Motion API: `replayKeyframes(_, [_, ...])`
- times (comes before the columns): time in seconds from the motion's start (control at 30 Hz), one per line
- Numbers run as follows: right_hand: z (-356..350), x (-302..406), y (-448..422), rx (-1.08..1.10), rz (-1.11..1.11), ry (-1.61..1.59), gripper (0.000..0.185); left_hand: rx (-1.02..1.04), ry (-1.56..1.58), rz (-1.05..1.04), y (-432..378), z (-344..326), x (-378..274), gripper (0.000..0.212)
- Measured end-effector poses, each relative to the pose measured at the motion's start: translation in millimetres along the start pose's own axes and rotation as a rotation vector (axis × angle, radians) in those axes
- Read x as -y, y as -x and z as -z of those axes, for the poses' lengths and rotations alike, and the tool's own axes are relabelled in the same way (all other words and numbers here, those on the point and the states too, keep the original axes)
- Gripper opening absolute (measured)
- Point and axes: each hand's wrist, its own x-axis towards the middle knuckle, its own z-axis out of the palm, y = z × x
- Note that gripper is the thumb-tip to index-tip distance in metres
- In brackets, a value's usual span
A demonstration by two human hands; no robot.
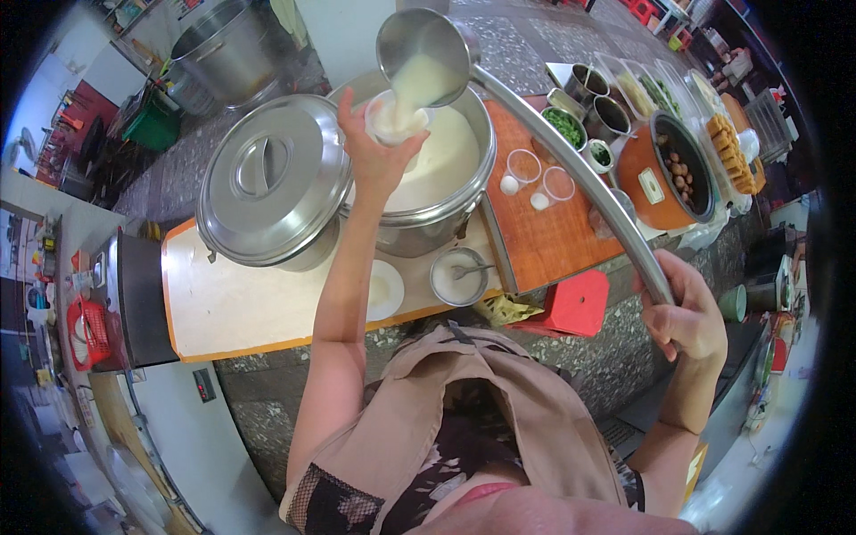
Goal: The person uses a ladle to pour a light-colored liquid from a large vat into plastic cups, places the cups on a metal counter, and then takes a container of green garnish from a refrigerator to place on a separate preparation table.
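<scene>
My left hand (381, 152) grips a clear plastic cup (384, 134) above a large steel pot (487, 150) of creamy white liquid (449, 157). In my right hand (683, 314) is the end of a long-handled steel ladle (568, 157). The ladle's bowl (461, 40) is tipped over the cup, and white liquid streams from it into the cup. Left of my left hand, a domed steel lid (267, 177) covers another pot. Below the open pot stand a metal bowl of white granules with a spoon (460, 277) and a white plate (386, 291), partly behind my left arm.
Two clear cups (523, 166) (559, 182) lie tilted on the orange board (555, 234). Beyond them are chopped greens (564, 127), dark sauce pots (608, 115) and an orange cooker with brown round food (659, 174). A red stool (578, 304) stands below the board's edge.
</scene>
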Motion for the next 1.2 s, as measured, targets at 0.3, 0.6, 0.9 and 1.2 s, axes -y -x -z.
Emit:
replayKeyframes(0.3, [-14.4, -27.9, 46.4, -0.141, 0.017, -0.183, 0.035, 0.170, -0.022, -0.130, -6.9, -0.7, -40.9, 0.108])
replayKeyframes(0.6, [-44.4, -124.8, 178.0, -0.424, -0.028, -0.445, 0.036, 0.518, -0.281, -0.545, 45.2, -75.8, -136.9, 0.102])
replayKeyframes(0.9, [-169.5, -298.3, 338.1, -0.699, 0.449, -1.215, 0.028, 1.163, 0.699, -0.240, 236.6, -135.4, -254.2, 0.104])
replayKeyframes(1.2, [-339.4, -507.4, 461.4, -1.272, 0.189, -1.346, 0.023, 1.904, 1.072, -0.260, 549.8, -51.0, -407.9, 0.105])
